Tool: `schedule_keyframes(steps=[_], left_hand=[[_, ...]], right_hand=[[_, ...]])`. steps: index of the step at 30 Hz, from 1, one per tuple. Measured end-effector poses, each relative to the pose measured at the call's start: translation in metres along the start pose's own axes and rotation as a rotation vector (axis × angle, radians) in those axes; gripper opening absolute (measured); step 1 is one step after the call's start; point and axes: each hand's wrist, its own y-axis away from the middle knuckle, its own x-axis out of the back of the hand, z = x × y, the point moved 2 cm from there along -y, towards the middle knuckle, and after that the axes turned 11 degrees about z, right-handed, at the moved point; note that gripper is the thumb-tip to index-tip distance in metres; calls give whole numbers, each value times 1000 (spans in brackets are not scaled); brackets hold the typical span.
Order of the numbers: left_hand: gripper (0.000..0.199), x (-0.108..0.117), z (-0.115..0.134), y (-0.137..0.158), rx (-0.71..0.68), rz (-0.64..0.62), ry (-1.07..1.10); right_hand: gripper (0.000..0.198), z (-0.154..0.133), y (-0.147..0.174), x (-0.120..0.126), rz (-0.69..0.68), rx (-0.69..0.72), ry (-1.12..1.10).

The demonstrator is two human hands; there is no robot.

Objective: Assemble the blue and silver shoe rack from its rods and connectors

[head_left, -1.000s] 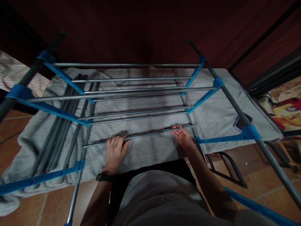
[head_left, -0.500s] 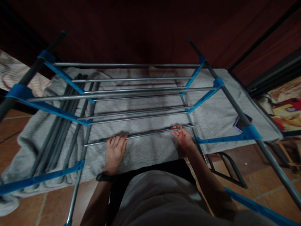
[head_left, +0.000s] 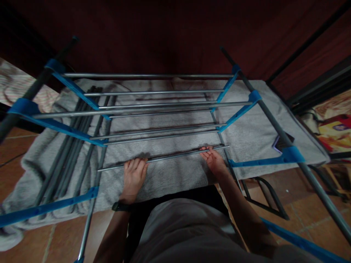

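Observation:
A thin grey metal tube [head_left: 172,156] lies crosswise in both my hands, slightly lower at its left end. My left hand [head_left: 135,176] is closed over it left of the middle, knuckles up. Nearer the right end, my right hand [head_left: 213,160] pinches it between thumb and fingers. Around the hands stands a rack frame with blue plastic brackets [head_left: 255,162] and grey side poles [head_left: 276,126]. Fitted crossbars [head_left: 164,135] run between brackets farther back. The left front bracket [head_left: 49,208] and the right front one show no crossbar between them.
Several loose grey tubes [head_left: 65,160] lie on the grey blanket [head_left: 170,179] at the left. A small dark purple-edged object [head_left: 277,143] rests behind the right pole. A black metal frame [head_left: 267,197] stands on the tiled floor [head_left: 301,212]. A dark red surface [head_left: 164,36] rises behind.
The tube and my left hand have shifted very slightly to the left. My right hand keeps nearly the same place, and the rack stays still.

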Motion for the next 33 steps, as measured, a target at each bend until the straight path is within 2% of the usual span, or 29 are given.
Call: schedule_keyframes(steps=[20, 26, 33], left_hand=[[34, 1, 4, -4, -21, 20, 6], [37, 1, 6, -4, -13, -14, 11], [30, 1, 7, -2, -18, -34, -10]], right_hand=[[21, 1, -1, 2, 9, 12, 1], [17, 0, 1, 2, -18, 17, -11], [18, 3, -3, 6, -20, 28, 13]])
